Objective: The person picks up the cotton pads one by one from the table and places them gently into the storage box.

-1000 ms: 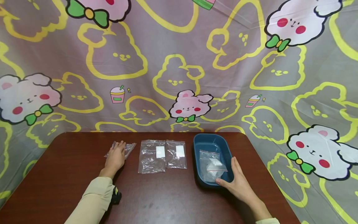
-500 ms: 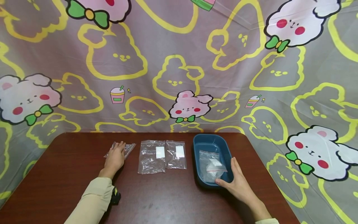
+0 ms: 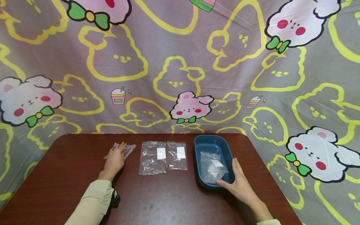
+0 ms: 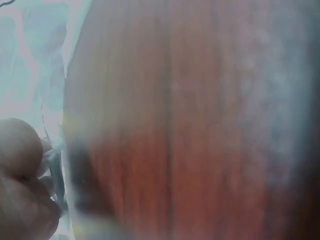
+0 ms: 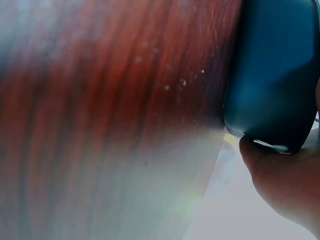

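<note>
At the left of the table, my left hand (image 3: 115, 159) lies over a clear plastic bag (image 3: 130, 151) and pinches it; the hand covers much of the bag. Two fingertips (image 4: 20, 150) meet at the plastic in the left wrist view. On the right, my right hand (image 3: 239, 184) grips a blue plastic tub (image 3: 198, 165), its thumb at the near rim and its fingers along the right side. Inside the tub lies a clear zip bag (image 3: 206, 175) with something white in it, plus a red-striped seal across the front.
Between the hands, a larger flat zip bag (image 3: 149, 161) and a smaller zip bag (image 3: 175, 162) lie side by side, each with a white rectangle. The brown wooden table (image 3: 157, 200) ends at a patterned cloth (image 3: 135, 103) behind it.
Both hands stay nearly still on the bag and the tub. The view shifts very slightly, and no thing visibly changes place.
</note>
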Demonstrator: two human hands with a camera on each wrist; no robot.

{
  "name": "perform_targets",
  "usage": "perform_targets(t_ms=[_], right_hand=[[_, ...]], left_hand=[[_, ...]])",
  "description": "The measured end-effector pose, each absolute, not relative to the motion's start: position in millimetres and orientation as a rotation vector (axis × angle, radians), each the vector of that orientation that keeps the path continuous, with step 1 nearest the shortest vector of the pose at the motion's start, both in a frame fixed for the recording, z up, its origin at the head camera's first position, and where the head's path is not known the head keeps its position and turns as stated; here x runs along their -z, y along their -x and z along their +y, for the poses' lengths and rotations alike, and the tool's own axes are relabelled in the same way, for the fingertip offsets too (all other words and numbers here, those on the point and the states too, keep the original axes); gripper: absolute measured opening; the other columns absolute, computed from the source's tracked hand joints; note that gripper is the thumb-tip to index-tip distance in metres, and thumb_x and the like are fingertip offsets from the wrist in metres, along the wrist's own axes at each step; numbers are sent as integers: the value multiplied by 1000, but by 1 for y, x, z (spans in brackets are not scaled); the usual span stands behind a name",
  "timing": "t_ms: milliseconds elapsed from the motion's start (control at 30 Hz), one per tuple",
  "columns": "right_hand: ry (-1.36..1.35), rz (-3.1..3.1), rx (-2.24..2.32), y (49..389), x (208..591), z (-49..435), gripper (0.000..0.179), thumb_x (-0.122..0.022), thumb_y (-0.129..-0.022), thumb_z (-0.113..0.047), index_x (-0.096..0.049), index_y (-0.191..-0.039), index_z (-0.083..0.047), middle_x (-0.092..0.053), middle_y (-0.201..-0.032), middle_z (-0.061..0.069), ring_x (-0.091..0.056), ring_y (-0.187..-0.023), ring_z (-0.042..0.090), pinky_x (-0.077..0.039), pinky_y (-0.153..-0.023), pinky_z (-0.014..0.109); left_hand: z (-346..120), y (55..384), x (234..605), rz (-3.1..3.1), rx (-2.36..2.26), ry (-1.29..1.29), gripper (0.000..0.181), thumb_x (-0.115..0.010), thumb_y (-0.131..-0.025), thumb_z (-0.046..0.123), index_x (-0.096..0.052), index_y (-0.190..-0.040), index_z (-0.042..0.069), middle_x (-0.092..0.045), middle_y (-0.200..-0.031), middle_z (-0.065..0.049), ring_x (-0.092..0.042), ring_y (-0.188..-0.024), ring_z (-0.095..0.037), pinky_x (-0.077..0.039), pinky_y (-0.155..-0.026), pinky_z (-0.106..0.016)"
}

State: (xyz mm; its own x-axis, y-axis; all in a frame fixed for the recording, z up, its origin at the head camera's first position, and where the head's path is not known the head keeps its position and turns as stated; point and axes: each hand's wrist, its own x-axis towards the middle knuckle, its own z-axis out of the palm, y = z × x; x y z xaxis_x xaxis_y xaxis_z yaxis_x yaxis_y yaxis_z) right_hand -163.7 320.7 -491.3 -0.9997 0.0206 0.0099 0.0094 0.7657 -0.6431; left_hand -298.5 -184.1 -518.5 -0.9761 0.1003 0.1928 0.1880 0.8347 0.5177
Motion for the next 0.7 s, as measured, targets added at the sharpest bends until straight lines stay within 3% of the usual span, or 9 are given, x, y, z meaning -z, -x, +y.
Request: perform_targets(t_ms=[267, 700], right_hand=[[19, -2935, -1068, 164, 492, 322, 125, -81, -80, -52, -1, -158, 4, 1, -165, 27, -8, -149, 48, -20, -114, 67], [5, -2915, -1078, 163, 494, 321, 126, -82, -79, -52, -2, -158, 5, 0, -164, 28, -8, -149, 48, -20, -114, 67]], left_hand=[[-184, 297, 513, -2753, 776, 284, 37, -47, -100, -5, -54, -135, -13, -50, -142, -28, -41, -134, -51, -29, -110, -69], [-182, 290, 493, -2745, 753, 294, 37, -47, -101, -4, -54, -137, -11, -48, -145, -26, -39, -137, -50, -28, -110, -68]])
